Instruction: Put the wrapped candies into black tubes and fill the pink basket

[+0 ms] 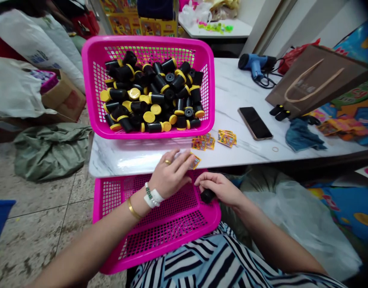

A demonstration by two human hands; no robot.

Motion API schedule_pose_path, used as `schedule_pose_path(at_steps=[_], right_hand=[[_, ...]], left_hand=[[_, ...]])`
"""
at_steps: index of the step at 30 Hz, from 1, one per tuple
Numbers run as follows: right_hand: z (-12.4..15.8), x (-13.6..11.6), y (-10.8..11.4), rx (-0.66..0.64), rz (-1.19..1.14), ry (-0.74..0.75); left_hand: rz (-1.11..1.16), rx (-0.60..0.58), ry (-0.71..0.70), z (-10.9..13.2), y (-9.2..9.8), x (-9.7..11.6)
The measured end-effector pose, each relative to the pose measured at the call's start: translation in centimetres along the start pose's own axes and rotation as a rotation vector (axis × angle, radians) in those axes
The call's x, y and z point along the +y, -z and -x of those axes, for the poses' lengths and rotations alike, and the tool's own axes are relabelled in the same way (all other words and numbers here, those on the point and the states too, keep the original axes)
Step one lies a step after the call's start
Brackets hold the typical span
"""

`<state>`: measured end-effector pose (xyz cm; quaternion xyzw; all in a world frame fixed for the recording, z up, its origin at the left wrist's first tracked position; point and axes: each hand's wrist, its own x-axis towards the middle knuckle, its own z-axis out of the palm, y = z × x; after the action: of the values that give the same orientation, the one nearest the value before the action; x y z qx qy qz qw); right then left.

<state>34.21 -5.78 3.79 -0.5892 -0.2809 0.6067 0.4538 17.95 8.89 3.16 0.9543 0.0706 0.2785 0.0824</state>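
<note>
My left hand (173,172) reaches over the table's front edge with its fingers stretched out. Its fingertips rest on a small yellow printed sticker (196,161), partly covering it. Curled fingers of my right hand (218,187) hold a small black plastic canister (207,195) above the lower pink basket (157,256). Beyond my hands, a pink basket (148,134) on the table holds many black canisters with yellow lids (149,117). Two small piles of similar stickers, a left pile (202,142) and a right pile (227,138), lie in front of it.
On the white marbled table (136,158) are a phone (255,123), a blue heat gun (256,66), a brown paper bag (313,80) and a blue cloth (304,135). Two small black items (280,113) lie by the bag. White sacks (19,84) and a grey-green sack (52,150) stand left.
</note>
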Motion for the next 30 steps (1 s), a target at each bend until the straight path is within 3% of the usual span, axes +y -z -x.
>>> schedule_pose_path(at_steps=[2, 5, 9, 13, 16, 18, 20, 23, 26, 30], right_hand=[[0.0, 0.2, -0.1, 0.015, -0.013, -0.007], [0.4, 0.2, -0.1, 0.041, -0.045, -0.043], [1.1, 0.7, 0.1, 0.013, -0.055, -0.059], [1.0, 1.3, -0.7, -0.148, -0.084, 0.004], [0.4, 1.0, -2.0, -0.246, -0.060, 0.067], [-0.2, 0.6, -3.0, -0.239, -0.033, 0.074], [-0.7, 0.2, -3.7, -0.202, -0.019, 0.075], [-1.3, 0.0, -4.8, -0.134, 0.056, 0.139], [-1.5, 0.4, -6.2, -0.052, 0.198, 0.259], [-1.6, 1.4, -8.3, -0.025, 0.326, 0.376]], left_hand=[[-0.002, -0.032, -0.064, -0.6, -0.7, -0.1], [0.028, 0.043, -0.103, -0.3, -0.7, 0.4], [0.001, 0.115, -0.102, 1.6, 1.6, 2.5], [-0.062, 0.160, -0.094, 3.4, 4.1, 4.0], [-0.096, 0.145, -0.083, 4.5, 4.9, 4.3], [-0.075, 0.144, -0.044, 5.3, 5.1, 4.7], [0.011, 0.190, 0.112, 6.1, 5.2, 5.5], [0.279, 0.328, 0.569, 7.3, 5.2, 7.1], [0.576, 0.372, 0.985, 8.4, 5.0, 8.3], [0.696, 0.431, 1.128, 9.4, 4.7, 8.5]])
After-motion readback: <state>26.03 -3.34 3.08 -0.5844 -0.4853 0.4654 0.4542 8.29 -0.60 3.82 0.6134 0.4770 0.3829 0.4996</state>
